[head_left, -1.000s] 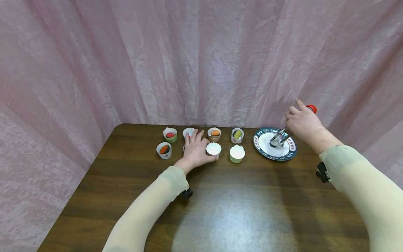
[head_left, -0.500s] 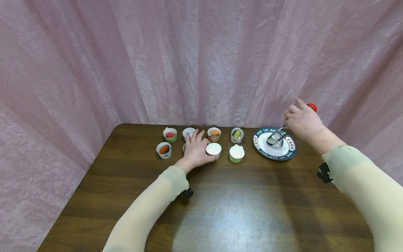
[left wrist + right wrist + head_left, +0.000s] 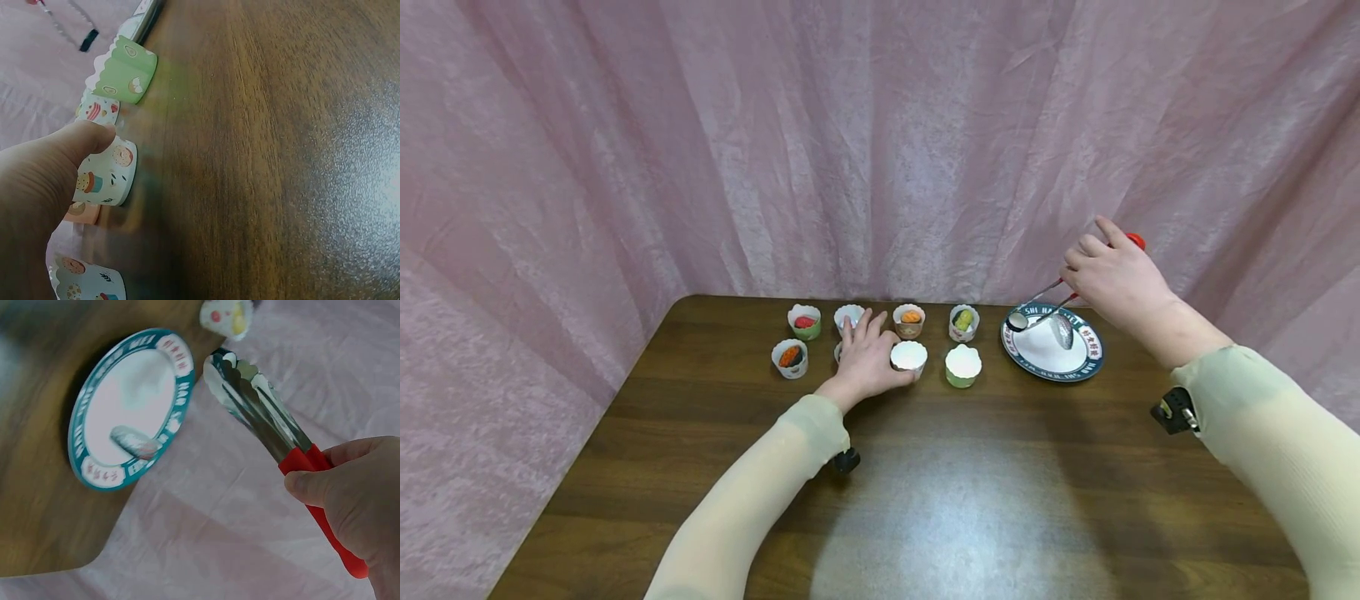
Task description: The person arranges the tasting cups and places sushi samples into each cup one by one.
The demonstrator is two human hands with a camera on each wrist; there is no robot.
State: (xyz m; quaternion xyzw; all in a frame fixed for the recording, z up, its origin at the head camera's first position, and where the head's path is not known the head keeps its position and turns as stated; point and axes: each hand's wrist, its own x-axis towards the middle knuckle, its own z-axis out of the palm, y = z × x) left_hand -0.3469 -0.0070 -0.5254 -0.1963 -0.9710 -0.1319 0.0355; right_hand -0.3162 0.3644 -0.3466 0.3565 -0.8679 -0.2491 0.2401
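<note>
My left hand (image 3: 867,362) holds a white paper baking cup (image 3: 909,357), thumb at its near side and forefinger at its far side; the left wrist view shows the thumb on this cup (image 3: 109,176) with cupcake prints. My right hand (image 3: 1116,275) grips red-handled metal tongs (image 3: 300,456). Between the tong tips is a small toy-like sushi piece (image 3: 1017,321), white with a dark wrap, raised over the plate's left rim. The round plate (image 3: 1052,373) with a blue lettered rim bears one silvery oval piece (image 3: 1062,332), pinkish at one end in the right wrist view.
A green baking cup (image 3: 962,367) stands right of the held one. Behind are cups with yellow-green (image 3: 964,323), orange (image 3: 910,321) and red (image 3: 805,322) pieces. Another cup (image 3: 791,358) stands at left; my left hand partly hides one more. A pink curtain (image 3: 880,150) hangs behind the table.
The right hand has raised the tongs from the middle of the plate and shifted left with the dark-wrapped piece; the silvery piece now shows on the plate. The left hand keeps its place at the cup.
</note>
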